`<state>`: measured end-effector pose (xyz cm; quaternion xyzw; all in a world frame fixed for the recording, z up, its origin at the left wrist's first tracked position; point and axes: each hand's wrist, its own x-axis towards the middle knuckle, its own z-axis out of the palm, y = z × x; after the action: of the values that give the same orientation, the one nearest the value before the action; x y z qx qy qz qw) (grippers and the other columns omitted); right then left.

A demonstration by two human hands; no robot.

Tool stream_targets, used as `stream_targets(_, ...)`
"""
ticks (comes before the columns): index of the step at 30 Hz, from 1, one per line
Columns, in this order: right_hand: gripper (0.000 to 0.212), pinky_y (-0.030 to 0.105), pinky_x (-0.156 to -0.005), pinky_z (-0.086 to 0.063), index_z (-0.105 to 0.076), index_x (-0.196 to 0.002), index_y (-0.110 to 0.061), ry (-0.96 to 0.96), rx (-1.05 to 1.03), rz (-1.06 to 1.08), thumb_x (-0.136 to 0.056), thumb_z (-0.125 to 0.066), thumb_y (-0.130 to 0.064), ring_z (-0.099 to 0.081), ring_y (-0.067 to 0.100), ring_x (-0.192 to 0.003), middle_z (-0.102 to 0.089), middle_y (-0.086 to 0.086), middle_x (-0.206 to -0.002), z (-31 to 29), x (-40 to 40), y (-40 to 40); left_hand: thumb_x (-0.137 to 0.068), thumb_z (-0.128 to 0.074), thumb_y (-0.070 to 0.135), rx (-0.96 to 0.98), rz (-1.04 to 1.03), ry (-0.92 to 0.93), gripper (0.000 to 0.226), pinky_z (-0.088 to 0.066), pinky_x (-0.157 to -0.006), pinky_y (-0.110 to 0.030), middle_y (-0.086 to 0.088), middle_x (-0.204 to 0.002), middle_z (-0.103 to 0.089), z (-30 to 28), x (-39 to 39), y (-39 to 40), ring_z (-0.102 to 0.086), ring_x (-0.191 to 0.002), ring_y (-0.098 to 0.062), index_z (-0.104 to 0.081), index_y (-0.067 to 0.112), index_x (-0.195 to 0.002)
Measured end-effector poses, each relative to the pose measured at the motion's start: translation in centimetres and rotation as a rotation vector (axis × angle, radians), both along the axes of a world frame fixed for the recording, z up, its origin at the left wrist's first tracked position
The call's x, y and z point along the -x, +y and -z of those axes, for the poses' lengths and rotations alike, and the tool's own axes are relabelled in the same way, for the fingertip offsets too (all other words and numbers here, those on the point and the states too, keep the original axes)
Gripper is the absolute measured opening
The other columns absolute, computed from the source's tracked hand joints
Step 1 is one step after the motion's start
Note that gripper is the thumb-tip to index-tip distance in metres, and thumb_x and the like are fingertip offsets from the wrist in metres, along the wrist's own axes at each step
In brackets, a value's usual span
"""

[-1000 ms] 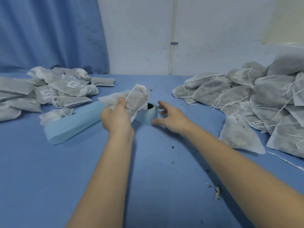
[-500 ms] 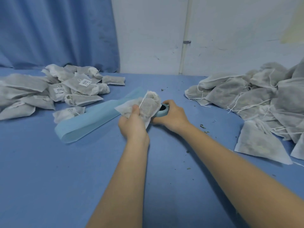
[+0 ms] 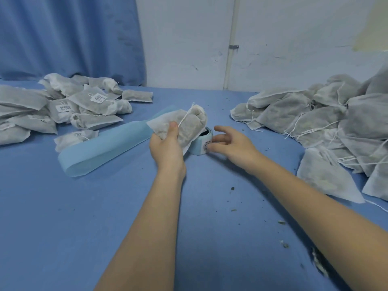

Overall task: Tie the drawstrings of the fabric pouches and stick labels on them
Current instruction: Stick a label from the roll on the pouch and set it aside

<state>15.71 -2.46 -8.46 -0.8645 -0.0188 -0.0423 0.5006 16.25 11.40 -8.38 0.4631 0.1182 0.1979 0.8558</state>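
Left hand (image 3: 167, 147) is gripping a filled pouch (image 3: 184, 124), lifting it just above the label roll (image 3: 200, 144); right hand (image 3: 228, 143) is lying beside the roll, fingers (image 3: 218, 139) loosely spread, tips touching a label (image 3: 204, 147), clamping nothing. Labelling step looks underway: next is peeling that label free. Labelled pouches (image 3: 63, 106) are piling left, unlabelled pile (image 3: 325, 122) waiting right

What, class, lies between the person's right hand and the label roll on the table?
Nothing visible. The right hand has its fingertips at the white label on the label roll, with no object between. The pouch held by the left hand sits left of and above the roll.
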Motion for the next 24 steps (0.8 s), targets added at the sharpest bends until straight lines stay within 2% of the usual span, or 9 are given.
stream_targets(4,0.045,0.006,-0.075,-0.045,-0.063,-0.117,-0.013,-0.095,-0.041,0.062,-0.076,-0.080,-0.021,-0.064,0.004,-0.081,-0.070,0.001,-0.104,0.4,0.0,-0.1,-0.092,-0.060,0.008,0.022,0.021,-0.008,0.010,-0.051,-0.094,-0.036,-0.002,-0.099,-0.067,0.0,-0.2,0.0,-0.065,-0.098,-0.019,-0.062,0.010,-0.101)
stream_targets(7,0.035,-0.002,-0.067,-0.040,-0.068,-0.105,-0.011,-0.195,0.015,0.135,-0.074,-0.082,-0.021,-0.059,-0.005,-0.071,-0.068,-0.003,-0.088,0.9,-0.2,0.6,-0.091,-0.060,0.009,0.040,0.018,-0.001,0.010,-0.051,-0.093,-0.035,-0.002,-0.098,-0.067,0.0,-0.2,0.2,-0.065,-0.097,-0.018,-0.062,0.009,-0.101)
stream_targets(9,0.030,-0.002,-0.066,-0.039,-0.070,-0.100,-0.012,-0.235,0.052,0.159,-0.074,-0.081,-0.022,-0.057,-0.007,-0.069,-0.066,-0.006,-0.083,1.1,-0.2,0.6,-0.091,-0.060,0.008,0.043,0.016,-0.006,0.012,-0.052,-0.091,-0.033,-0.002,-0.098,-0.067,0.1,-0.3,0.1,-0.065,-0.096,-0.018,-0.062,0.008,-0.103)
stream_targets(13,0.015,0.005,-0.066,-0.043,-0.067,-0.078,-0.020,-0.263,0.078,0.203,-0.074,-0.081,-0.025,-0.059,0.003,-0.069,-0.063,-0.012,-0.070,1.3,-0.2,0.7,-0.090,-0.061,0.008,0.032,0.009,-0.004,0.009,-0.053,-0.086,-0.030,0.002,-0.091,-0.067,0.2,-0.4,0.0,-0.065,-0.090,-0.016,-0.062,0.010,-0.099)
stream_targets(15,0.020,0.015,-0.068,-0.047,-0.062,-0.070,-0.023,-0.268,0.087,0.207,-0.074,-0.081,-0.026,-0.061,0.008,-0.069,-0.062,-0.013,-0.067,1.4,-0.3,0.8,-0.090,-0.061,0.008,0.033,0.010,0.000,0.011,-0.052,-0.090,-0.032,0.000,-0.095,-0.067,0.2,-0.4,0.0,-0.065,-0.093,-0.017,-0.062,0.009,-0.102)
stream_targets(16,0.021,0.017,-0.068,-0.048,-0.061,-0.068,-0.023,-0.273,0.098,0.207,-0.074,-0.081,-0.027,-0.061,0.008,-0.068,-0.062,-0.014,-0.066,1.4,-0.4,0.8,-0.091,-0.061,0.009,0.035,0.011,0.002,0.013,-0.052,-0.091,-0.033,-0.002,-0.098,-0.067,0.2,-0.4,0.1,-0.065,-0.095,-0.018,-0.062,0.008,-0.103)
stream_targets(18,0.024,0.009,-0.063,-0.043,-0.058,-0.066,-0.025,-0.292,0.137,0.210,-0.076,-0.080,-0.029,-0.057,0.002,-0.063,-0.060,-0.016,-0.064,1.5,-0.3,0.8,-0.091,-0.061,0.009,0.035,0.012,0.005,0.015,-0.052,-0.092,-0.034,-0.004,-0.101,-0.067,0.2,-0.4,0.1,-0.065,-0.097,-0.019,-0.062,0.006,-0.106)
stream_targets(20,0.023,0.008,-0.063,-0.040,-0.058,-0.069,-0.022,-0.303,0.220,0.186,-0.079,-0.077,-0.030,-0.053,0.001,-0.063,-0.057,-0.015,-0.065,1.3,-0.1,0.8,-0.091,-0.061,0.009,0.027,0.011,0.010,0.018,-0.052,-0.093,-0.034,-0.006,-0.104,-0.067,0.1,-0.3,0.0,-0.065,-0.100,-0.020,-0.061,0.004,-0.108)
stream_targets(24,0.022,0.012,-0.063,-0.033,-0.056,-0.072,-0.025,-0.315,0.427,-0.033,-0.080,-0.076,-0.031,-0.045,0.003,-0.069,-0.049,-0.014,-0.078,0.3,1.3,0.5,-0.091,-0.060,0.010,-0.032,-0.002,0.007,0.030,-0.051,-0.094,-0.033,-0.011,-0.115,-0.066,0.1,-0.1,-0.1,-0.064,-0.106,-0.023,-0.058,-0.002,-0.118)
